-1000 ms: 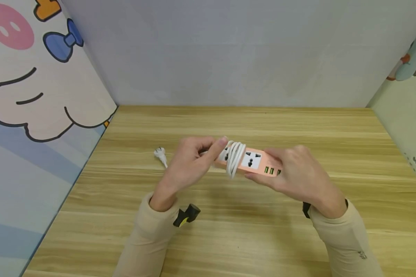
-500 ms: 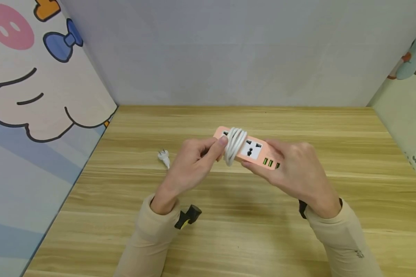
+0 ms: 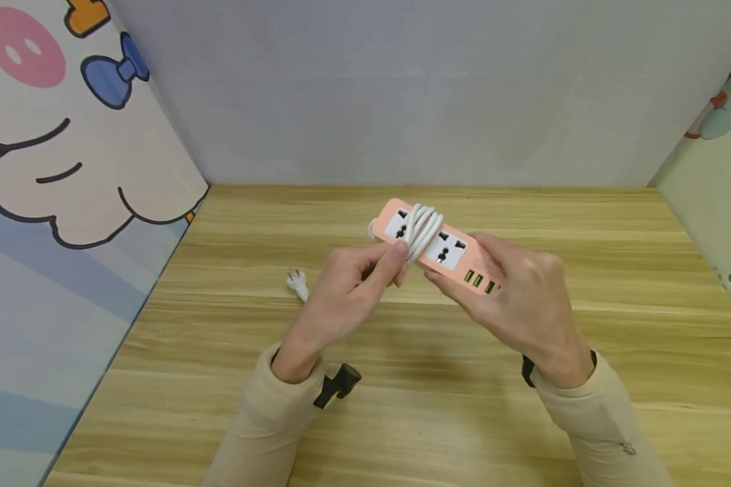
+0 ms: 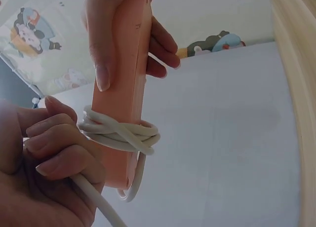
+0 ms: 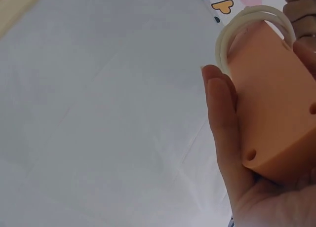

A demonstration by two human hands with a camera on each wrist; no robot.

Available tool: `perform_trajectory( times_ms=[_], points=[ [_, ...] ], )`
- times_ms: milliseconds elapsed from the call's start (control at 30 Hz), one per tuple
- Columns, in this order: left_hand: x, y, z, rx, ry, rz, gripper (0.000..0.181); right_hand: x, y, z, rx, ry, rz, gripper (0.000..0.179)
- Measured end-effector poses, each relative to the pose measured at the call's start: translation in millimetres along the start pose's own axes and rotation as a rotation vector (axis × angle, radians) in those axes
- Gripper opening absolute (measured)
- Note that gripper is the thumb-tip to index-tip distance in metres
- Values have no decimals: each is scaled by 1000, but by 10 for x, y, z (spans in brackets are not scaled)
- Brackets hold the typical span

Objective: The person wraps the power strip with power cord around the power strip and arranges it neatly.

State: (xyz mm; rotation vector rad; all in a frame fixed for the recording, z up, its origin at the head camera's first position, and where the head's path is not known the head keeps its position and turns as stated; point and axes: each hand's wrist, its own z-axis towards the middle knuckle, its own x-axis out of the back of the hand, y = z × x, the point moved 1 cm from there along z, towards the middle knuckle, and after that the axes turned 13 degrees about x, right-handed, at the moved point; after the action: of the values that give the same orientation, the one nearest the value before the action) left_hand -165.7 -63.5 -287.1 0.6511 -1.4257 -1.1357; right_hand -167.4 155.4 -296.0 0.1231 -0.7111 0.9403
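A pink power strip (image 3: 423, 260) with white sockets and green USB ports is held tilted above the table. My right hand (image 3: 518, 297) grips its USB end, thumb on one long edge and fingers on the other. Several loops of white cord (image 3: 424, 228) go round the strip's middle. My left hand (image 3: 353, 291) pinches the cord at the near edge of the loops, thumb on top. In the left wrist view, the curled left fingers (image 4: 59, 143) hold the cord, whose free length (image 4: 98, 200) runs out below. The white plug (image 3: 297, 283) shows left of the left hand.
The wood-grain table (image 3: 426, 412) lies beneath both hands. A pale wall (image 3: 426, 95) rises at its back edge, with cartoon-printed panels (image 3: 91, 149) on the left and right. A black wrist camera mount (image 3: 338, 387) sits at the left cuff.
The power strip has been raised and tilted more steeply, its left end moving up and away. My left hand and the cord have shifted slightly right; the plug has moved right too.
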Motion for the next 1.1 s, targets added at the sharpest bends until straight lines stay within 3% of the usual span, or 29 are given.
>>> perform_trajectory(
  times_ms=[400, 600, 867, 1100],
  points=[
    [-150, 76, -68, -86, -67, -79, 36, 21, -44, 6, -64, 104, -41, 37],
    [-227, 96, -80, -90, -123, -100, 36, 50, -22, 4, -107, 136, -33, 39],
    [-230, 115, -97, -82, -186, -114, 34, 62, 0, 3, -115, 132, 1, 44],
    [-279, 123, -102, -112, -287, -132, 30, 76, 19, 6, -128, 172, 26, 46]
  ],
)
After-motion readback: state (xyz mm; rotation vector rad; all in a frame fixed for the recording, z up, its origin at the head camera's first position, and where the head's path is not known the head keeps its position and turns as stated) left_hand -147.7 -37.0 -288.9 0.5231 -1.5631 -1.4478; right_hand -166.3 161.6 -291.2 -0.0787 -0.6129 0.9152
